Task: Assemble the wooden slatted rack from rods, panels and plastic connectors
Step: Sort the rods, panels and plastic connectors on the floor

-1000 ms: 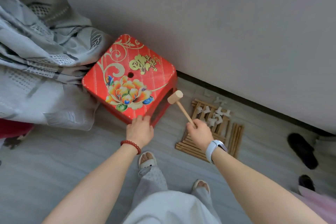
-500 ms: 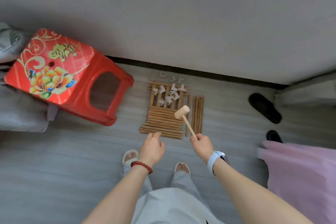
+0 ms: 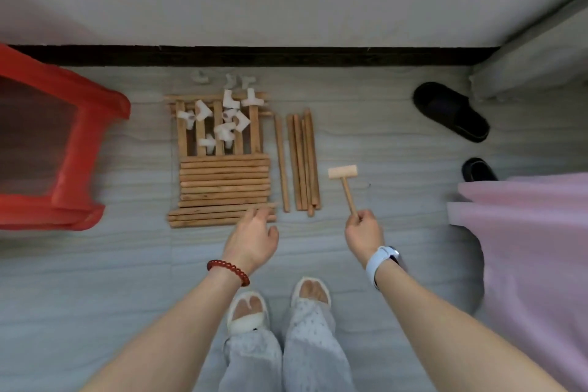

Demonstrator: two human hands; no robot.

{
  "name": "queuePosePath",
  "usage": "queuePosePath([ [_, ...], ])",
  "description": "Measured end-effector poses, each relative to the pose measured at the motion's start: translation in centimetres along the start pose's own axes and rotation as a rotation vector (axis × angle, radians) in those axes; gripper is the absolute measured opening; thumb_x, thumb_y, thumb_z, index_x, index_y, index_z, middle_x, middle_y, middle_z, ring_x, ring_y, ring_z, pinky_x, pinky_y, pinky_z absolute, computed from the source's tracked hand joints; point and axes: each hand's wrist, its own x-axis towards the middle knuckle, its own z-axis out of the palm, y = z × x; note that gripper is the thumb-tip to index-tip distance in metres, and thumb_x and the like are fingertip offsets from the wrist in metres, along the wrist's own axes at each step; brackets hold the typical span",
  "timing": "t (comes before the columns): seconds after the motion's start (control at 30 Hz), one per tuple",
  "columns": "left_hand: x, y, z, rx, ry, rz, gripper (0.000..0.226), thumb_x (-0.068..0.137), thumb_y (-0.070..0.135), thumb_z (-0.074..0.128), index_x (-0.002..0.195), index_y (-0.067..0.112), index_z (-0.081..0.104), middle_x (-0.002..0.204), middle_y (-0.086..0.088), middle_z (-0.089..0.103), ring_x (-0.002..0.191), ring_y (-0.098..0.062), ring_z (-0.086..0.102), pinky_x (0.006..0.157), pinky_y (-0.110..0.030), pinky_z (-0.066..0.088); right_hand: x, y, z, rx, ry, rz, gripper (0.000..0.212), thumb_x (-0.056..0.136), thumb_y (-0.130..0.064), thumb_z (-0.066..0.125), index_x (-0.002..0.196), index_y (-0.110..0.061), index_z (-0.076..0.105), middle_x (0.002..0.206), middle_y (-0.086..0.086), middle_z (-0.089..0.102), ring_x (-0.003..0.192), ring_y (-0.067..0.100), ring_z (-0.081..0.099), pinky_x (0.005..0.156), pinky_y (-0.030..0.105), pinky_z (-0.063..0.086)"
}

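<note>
Now the right hand (image 3: 364, 234) grips a small mallet (image 3: 345, 183) by its handle, head up. Left hand (image 3: 253, 237) hangs loose, maybe touching the rods (image 3: 224, 188). White connectors (image 3: 222, 119) lie on the slats (image 3: 219, 134), by the red stool (image 3: 73, 137).

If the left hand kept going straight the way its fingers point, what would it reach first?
Most likely the near edge of the stacked wooden rods: the left hand points forward at them, fingers already over the closest rods. Height above them is unclear.
</note>
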Motion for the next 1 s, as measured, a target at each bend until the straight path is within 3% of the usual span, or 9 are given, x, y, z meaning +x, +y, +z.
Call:
queuePosePath([
  [0.23, 15.6, -6.0, 8.4, 0.262, 0.133, 0.061, 0.052, 0.092, 0.025, 0.048, 0.141, 0.016, 0.032, 0.141, -0.012, 0.033, 0.129, -0.030, 0.029, 0.104, -0.044, 0.033, 15.6, 4.5, 10.1, 0.008, 0.068, -0.097, 0.022, 0.098, -0.012, 0.035, 0.103, 0.000, 0.051, 0.114, 0.024, 0.050, 0.094, 0.036, 0.051, 0.070, 0.032, 0.035],
  [0.37, 23.2, -8.4, 10.7, 0.490, 0.317, 0.149, 0.073, 0.088, 0.044, 0.053, 0.147, 0.025, 0.016, 0.153, -0.010, 0.013, 0.140, -0.030, 0.007, 0.109, -0.056, 0.015, 23.0, 5.6, 14.0, 0.021, 0.167, -0.141, 0.026, 0.098, -0.010, 0.036, 0.111, 0.005, 0.052, 0.115, 0.024, 0.051, 0.107, 0.039, 0.048, 0.080, 0.037, 0.037],
  [0.53, 27.6, -10.3, 12.4, 0.534, 0.459, 0.238, 0.076, 0.085, 0.049, 0.053, 0.148, 0.025, 0.018, 0.156, -0.011, 0.008, 0.143, -0.029, 0.004, 0.109, -0.061, 0.001, 26.1, 6.1, 16.4, -0.102, 0.332, -0.152, 0.035, 0.093, -0.009, 0.044, 0.127, -0.004, 0.047, 0.126, 0.019, 0.046, 0.119, 0.035, 0.041, 0.087, 0.041, 0.035],
  [0.6, 28.4, -10.8, 12.4, 0.481, 0.511, 0.264, 0.073, 0.086, 0.047, 0.053, 0.147, 0.023, 0.022, 0.155, -0.012, 0.013, 0.143, -0.029, 0.006, 0.109, -0.060, 0.000, 25.7, 5.1, 16.9, -0.109, 0.450, -0.323, 0.042, 0.090, -0.011, 0.049, 0.132, -0.005, 0.045, 0.128, 0.019, 0.045, 0.120, 0.035, 0.040, 0.091, 0.043, 0.033],
  [0.7, 29.1, -11.8, 11.8, 0.439, 0.572, 0.330, 0.072, 0.085, 0.051, 0.049, 0.146, 0.020, 0.028, 0.152, -0.013, 0.024, 0.142, -0.029, 0.014, 0.109, -0.060, 0.003, 24.5, 2.5, 19.3, -0.144, 0.299, -0.567, 0.062, 0.087, -0.035, 0.055, 0.141, -0.013, 0.034, 0.141, 0.019, 0.035, 0.127, 0.036, 0.034, 0.099, 0.045, 0.032],
  [0.77, 29.4, -12.8, 10.8, 0.460, 0.565, 0.357, 0.080, 0.079, 0.066, 0.034, 0.147, 0.024, 0.026, 0.152, -0.010, 0.025, 0.142, -0.029, 0.015, 0.108, -0.060, 0.002, 24.0, 0.8, 21.7, -0.261, 0.173, -0.561, 0.084, 0.079, -0.060, 0.053, 0.147, -0.027, 0.015, 0.154, 0.014, 0.010, 0.137, 0.034, 0.017, 0.106, 0.048, 0.025],
  [0.87, 29.2, -14.9, 8.4, 0.533, 0.483, 0.351, 0.098, 0.067, 0.086, 0.016, 0.149, 0.032, 0.013, 0.155, -0.004, 0.019, 0.142, -0.024, 0.010, 0.109, -0.058, -0.004, 24.7, -0.7, 24.0, -0.424, 0.147, -0.542, 0.099, 0.072, -0.072, 0.051, 0.147, -0.035, -0.001, 0.154, 0.011, -0.018, 0.139, 0.038, 0.005, 0.106, 0.053, 0.021],
  [0.93, 28.9, -16.5, 6.8, 0.618, 0.390, 0.358, 0.110, 0.057, 0.094, 0.014, 0.148, 0.036, -0.002, 0.155, -0.004, 0.014, 0.141, -0.022, 0.006, 0.110, -0.058, -0.004, 25.2, -0.7, 24.5, -0.528, 0.162, -0.532, 0.099, 0.073, -0.068, 0.053, 0.147, -0.032, -0.002, 0.153, 0.013, -0.019, 0.137, 0.040, 0.008, 0.104, 0.054, 0.024],
  [1.0, 28.5, -17.9, 5.2, 0.717, 0.261, 0.399, 0.114, 0.049, 0.099, 0.019, 0.138, 0.045, -0.027, 0.155, -0.001, 0.004, 0.140, -0.021, 0.001, 0.112, -0.057, -0.004, 24.8, -0.7, 25.1, -0.550, 0.205, -0.536, 0.095, 0.074, -0.059, 0.056, 0.147, -0.027, 0.004, 0.153, 0.018, -0.006, 0.132, 0.041, 0.017, 0.100, 0.052, 0.029],
])
